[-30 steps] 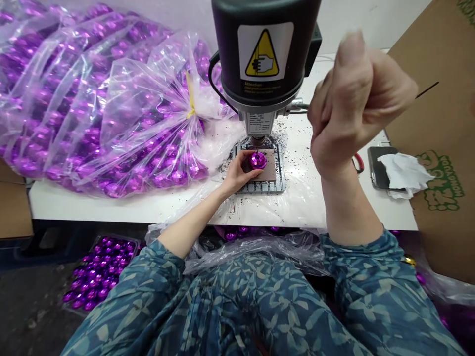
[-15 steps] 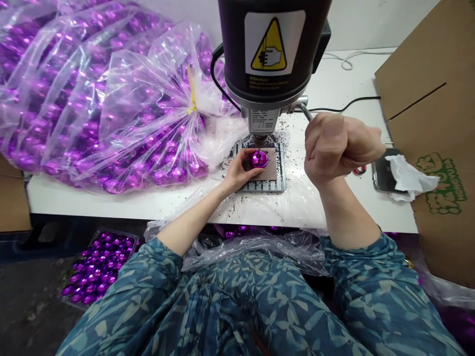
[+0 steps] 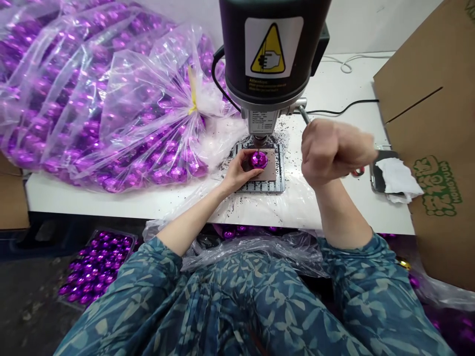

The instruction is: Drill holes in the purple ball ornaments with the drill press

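Thumb and fingers of my left hand (image 3: 237, 172) grip a shiny purple faceted ball (image 3: 259, 159) from its left side. The ball rests on a small brown board (image 3: 270, 172) over the slotted metal base (image 3: 280, 186) of a drill press (image 3: 272, 89). Directly above the ball is the drill's chuck (image 3: 259, 140); whether the bit touches the ball I cannot tell. My right hand (image 3: 332, 150) is closed around the metal feed lever (image 3: 304, 114) on the press's right side, slightly blurred, with the lever's end hidden inside it.
A tied clear bag (image 3: 111, 109) of purple balls fills the table's left. Dark shavings surround the base. At right are a phone (image 3: 378, 173) under white tissue (image 3: 399, 178) and a cardboard box (image 3: 441, 148). A tray of purple balls (image 3: 98, 267) sits low at left.
My right hand on the lever has shifted slightly left. The left hand and the ball stay nearly in place; the view has tilted a little.
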Demonstrator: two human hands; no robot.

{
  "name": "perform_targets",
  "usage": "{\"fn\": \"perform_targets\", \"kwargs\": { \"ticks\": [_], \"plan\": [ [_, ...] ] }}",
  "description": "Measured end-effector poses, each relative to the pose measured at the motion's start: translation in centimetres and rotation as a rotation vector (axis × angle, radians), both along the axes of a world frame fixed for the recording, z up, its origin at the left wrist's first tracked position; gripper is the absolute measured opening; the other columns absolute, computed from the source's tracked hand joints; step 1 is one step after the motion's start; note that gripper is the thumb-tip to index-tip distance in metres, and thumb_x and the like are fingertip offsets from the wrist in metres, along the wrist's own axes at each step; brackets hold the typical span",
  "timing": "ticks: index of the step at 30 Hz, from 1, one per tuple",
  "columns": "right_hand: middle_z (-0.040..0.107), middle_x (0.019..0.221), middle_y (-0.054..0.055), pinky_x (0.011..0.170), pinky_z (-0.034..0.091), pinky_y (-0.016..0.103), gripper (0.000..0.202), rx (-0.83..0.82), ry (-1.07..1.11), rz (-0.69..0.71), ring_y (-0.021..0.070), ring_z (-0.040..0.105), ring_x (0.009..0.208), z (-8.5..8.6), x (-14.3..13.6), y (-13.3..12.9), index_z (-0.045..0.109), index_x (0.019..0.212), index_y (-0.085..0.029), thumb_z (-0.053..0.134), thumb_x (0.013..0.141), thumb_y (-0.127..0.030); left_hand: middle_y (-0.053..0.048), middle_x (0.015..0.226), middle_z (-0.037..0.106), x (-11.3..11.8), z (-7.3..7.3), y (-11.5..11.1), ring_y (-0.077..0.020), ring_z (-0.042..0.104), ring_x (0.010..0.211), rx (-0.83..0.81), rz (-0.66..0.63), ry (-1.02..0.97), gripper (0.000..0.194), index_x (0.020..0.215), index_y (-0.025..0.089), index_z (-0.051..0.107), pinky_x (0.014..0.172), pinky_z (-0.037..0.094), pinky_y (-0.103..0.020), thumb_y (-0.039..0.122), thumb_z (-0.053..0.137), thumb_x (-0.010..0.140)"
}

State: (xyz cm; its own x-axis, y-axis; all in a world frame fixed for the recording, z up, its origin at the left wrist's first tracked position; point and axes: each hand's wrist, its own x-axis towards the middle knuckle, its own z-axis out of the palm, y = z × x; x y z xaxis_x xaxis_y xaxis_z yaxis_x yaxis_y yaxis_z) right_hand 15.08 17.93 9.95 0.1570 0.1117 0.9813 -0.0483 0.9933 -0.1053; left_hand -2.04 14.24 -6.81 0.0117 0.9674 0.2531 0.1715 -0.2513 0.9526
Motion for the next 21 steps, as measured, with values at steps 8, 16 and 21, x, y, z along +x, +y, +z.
{"fn": "perform_targets", "kwargs": {
  "ticks": [8,16,21],
  "plan": [
    [0.016,0.044,-0.008,0.04,0.013,0.026,0.075,-0.346,0.078,0.044,0.0017,0.022,0.034,6.8,-2.2,2.3,0.015,0.061,-0.023,0.052,0.079,-0.085,-0.01,0.121,0.076,0.1,3.4,-5.9,-0.0259,0.075,0.113,0.057,0.267,0.174,0.054,0.122,0.023,0.062,0.101,0.062,-0.045,0.045,0.092,0.083],
    [0.022,0.042,-0.007,0.041,0.008,0.029,0.078,-0.395,0.093,0.116,0.0028,0.027,0.033,6.8,-1.8,2.0,0.026,0.051,-0.021,0.066,0.076,-0.083,-0.014,0.107,0.08,-2.9,2.9,-20.9,-0.0335,0.079,0.099,-0.254,-0.363,1.11,0.043,0.118,0.017,0.072,0.085,0.064,-0.045,0.05,0.083,0.092],
    [0.024,0.038,-0.006,0.04,0.01,0.03,0.079,-0.378,0.105,0.153,0.0033,0.025,0.031,6.6,-1.7,2.6,0.025,0.05,-0.021,0.071,0.077,-0.079,-0.01,0.097,0.08,-4.8,1.6,-20.1,-0.0281,0.078,0.085,-0.105,-0.381,1.06,0.03,0.121,0.02,0.073,0.075,0.064,-0.041,0.044,0.067,0.104]
  ]
}}
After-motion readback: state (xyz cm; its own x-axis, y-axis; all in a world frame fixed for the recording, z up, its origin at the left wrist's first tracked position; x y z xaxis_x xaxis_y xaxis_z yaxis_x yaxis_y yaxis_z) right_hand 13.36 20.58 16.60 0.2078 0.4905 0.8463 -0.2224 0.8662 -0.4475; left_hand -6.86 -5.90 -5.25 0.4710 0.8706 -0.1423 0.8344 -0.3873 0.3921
